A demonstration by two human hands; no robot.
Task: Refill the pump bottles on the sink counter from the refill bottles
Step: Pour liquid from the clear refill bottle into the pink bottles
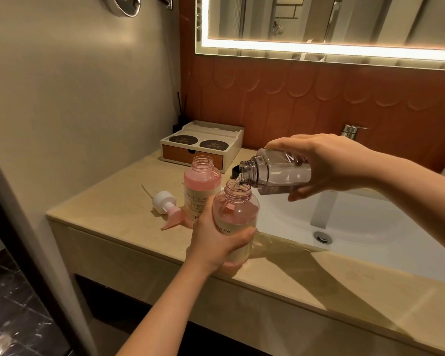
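1. Pink plastic pump bottle (235,214), pump off and neck open, sits roughly upright at the front edge of the counter (113,214), just left of the sink basin (357,222). The left hand (216,242) is wrapped round its lower half. Can't tell if the base is actually resting on the counter or lifted a touch.
2. The right hand (326,163) is clasped round the back half of the clear refill bottle (278,173). It's tipped nearly onto its side, mouth pointing left and a bit down.
3. The bit that matters: the refill's long axis runs right-to-left, the pump bottle's runs up-down, and they meet at the neck. The refill's mouth hangs right over the opening and a thin clear stream is going in.
4. What's left in the refill pools along its lower side, so I reckon the right hand needs to raise the base end more to keep the flow up, without the mouth drifting off the neck. Narrow target, so spills look easy.
5. A second pink bottle (202,181) stands uncapped just behind the held one. A pump head (165,201) lies on its side on the counter to the left, closer to the left hand, so that's probably the hand for recapping.
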